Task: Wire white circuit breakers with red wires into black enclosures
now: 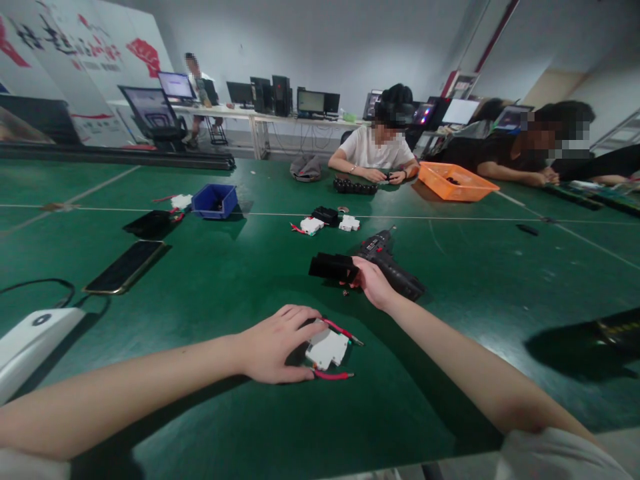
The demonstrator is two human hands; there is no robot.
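Note:
My left hand [283, 343] has its thumb and fingers around the near white circuit breaker [327, 349], which lies on the table with red wires at its upper and lower edges. The wires end in bare metal tips. Farther up, my right hand [373, 281] is closed on the end of a black rectangular block [331, 267]; its exact kind I cannot make out. Beside that hand lies a black cordless screwdriver [387, 260], partly behind the fingers. A small metal piece [345, 293] rests just below the block.
Two more white breakers [312, 225] and a black part [325, 215] lie ahead. Leftward are a blue bin [215, 201], a phone [126, 267] and a white device [40, 340]. An orange bin [456, 181] stands near a co-worker [374, 150]. A dark cylindrical object [595, 340] is at right.

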